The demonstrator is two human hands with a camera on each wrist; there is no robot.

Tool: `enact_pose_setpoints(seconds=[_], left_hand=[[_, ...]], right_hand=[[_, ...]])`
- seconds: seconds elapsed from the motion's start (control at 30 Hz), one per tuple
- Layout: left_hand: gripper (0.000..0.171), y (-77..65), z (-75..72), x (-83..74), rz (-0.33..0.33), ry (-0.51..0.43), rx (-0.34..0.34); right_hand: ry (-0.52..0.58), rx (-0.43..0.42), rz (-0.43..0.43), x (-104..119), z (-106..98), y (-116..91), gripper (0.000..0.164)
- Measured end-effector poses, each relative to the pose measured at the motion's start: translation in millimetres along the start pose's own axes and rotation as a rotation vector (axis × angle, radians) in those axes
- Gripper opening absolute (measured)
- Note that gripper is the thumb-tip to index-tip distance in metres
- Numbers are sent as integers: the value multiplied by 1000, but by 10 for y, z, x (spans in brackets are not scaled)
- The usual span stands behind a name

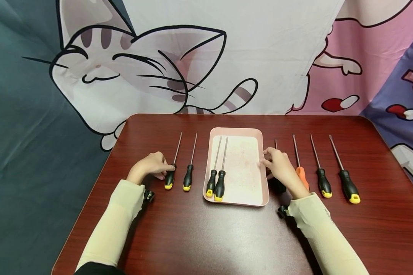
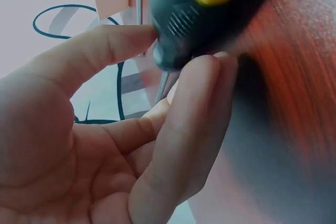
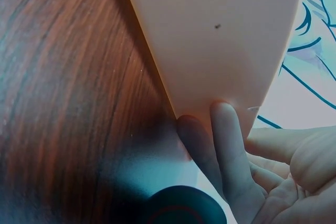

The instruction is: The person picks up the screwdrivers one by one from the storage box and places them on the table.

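Note:
My left hand (image 1: 155,165) pinches the black-and-yellow handle of a screwdriver (image 1: 170,178) at the table's left. In the left wrist view, thumb and fingertips meet the neck of that handle (image 2: 181,24). A second screwdriver (image 1: 188,177) lies just to its right. My right hand (image 1: 279,165) holds the right wall of a shallow pink tray (image 1: 265,191). In the right wrist view, two fingers (image 3: 227,129) press the tray's outer side (image 3: 220,51), with the thumb at its rim. Two black-and-yellow screwdrivers (image 1: 220,187) lie side by side within the tray, along its left.
Right of the tray lie an orange-handled screwdriver (image 1: 301,176) and two black-and-yellow ones (image 1: 324,183) (image 1: 349,187). Another dark handle (image 1: 278,186) is partly hidden beneath my right hand. A cartoon-print curtain (image 1: 278,49) hangs behind the brown table (image 1: 192,236).

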State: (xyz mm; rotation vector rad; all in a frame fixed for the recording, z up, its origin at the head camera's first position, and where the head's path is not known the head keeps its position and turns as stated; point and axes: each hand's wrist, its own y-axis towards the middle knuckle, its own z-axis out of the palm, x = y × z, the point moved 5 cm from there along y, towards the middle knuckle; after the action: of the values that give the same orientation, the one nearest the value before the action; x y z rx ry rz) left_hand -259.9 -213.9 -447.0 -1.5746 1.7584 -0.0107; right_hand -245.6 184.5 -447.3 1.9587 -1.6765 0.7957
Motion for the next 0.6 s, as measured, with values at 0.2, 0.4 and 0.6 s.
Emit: enact_pose_setpoints(seconds=[0.2,0.4,0.6], left_hand=[[32,-35,-39,-26,-10,7,-5],[32,-68,-73,-83,15,-6,-33],[32,-82,-88,-158,41,-20,-69]], right_hand=[[-27,0,3,-1,-2,5,32],[-30,8,8,0,-1,4,33],[-13,15,7,0,1,8,33]])
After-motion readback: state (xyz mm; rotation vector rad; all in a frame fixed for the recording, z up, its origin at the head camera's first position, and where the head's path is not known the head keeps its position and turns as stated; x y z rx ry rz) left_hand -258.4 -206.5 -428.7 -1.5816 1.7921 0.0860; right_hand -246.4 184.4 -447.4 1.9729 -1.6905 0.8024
